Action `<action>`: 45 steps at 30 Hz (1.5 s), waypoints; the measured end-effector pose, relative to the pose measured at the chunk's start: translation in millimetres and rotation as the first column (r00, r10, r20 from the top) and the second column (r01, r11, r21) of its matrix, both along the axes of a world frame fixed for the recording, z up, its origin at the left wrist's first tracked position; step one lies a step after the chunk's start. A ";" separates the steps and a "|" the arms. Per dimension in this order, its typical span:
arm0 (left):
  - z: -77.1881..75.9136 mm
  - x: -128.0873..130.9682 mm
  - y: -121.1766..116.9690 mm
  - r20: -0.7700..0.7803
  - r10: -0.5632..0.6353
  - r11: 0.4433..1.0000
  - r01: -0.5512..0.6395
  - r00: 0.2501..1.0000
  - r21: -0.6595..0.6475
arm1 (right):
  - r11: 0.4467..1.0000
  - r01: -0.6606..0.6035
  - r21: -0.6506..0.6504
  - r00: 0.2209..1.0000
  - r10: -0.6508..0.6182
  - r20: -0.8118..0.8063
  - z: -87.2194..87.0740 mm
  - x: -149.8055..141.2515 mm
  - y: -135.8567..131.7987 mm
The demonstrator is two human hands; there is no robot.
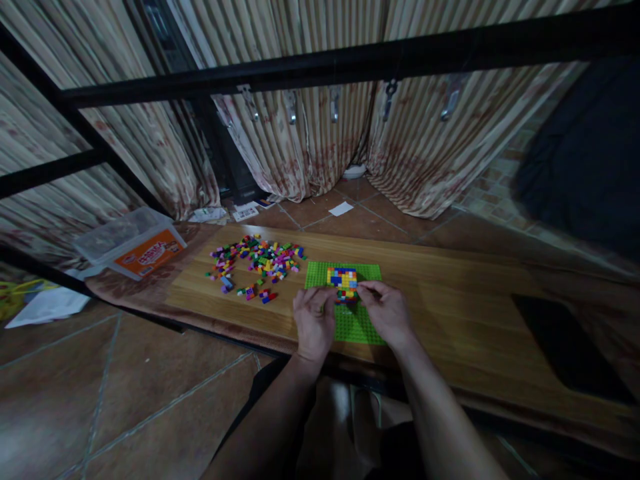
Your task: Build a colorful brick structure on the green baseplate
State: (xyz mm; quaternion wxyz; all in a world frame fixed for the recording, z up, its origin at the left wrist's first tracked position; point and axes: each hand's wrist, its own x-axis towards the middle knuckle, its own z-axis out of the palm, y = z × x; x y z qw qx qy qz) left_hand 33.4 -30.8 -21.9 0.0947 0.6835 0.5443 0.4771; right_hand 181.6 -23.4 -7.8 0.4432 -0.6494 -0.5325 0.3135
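Note:
A green studded baseplate [367, 327] lies on the wooden board in front of me. On it stands a block structure [341, 276] of small toy bricks in yellow, blue, red, white and green. My left hand [315, 313] is at its near left side, fingers curled in with the tips against the bricks. From the right, my right hand [386, 308] reaches in with thumb and forefinger pinched at the structure's edge. Anything between the fingertips of either hand is too small to make out.
Loose colourful bricks [265, 257] are spread over the board [425, 280] to the left. A clear plastic box [133, 243] with an orange label stands at the far left. A flat black object [570, 347] lies at the right. A black metal bar with hooks [320, 70] crosses beyond the board.

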 end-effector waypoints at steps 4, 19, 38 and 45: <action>-0.1 -0.4 -4.5 -0.127 0.020 1.000 -0.020 0.992 -0.004 | 1.000 -0.006 -0.013 1.000 0.006 -0.006 -1.1 0.4 0.0; -2.6 0.0 -11.1 -0.369 0.037 0.996 -0.063 0.929 -0.061 | 1.000 0.015 -0.023 0.997 -0.014 0.069 -5.6 -0.1 1.7; 2.7 -4.8 -7.9 0.106 -0.074 0.991 0.084 0.992 -0.100 | 1.000 -0.014 -0.023 0.999 0.015 0.028 -13.6 2.5 4.8; -1.6 -18.7 -2.6 0.399 0.085 0.974 0.008 0.913 -0.227 | 0.998 0.055 -0.015 0.998 -0.055 0.029 -3.6 -1.7 2.7</action>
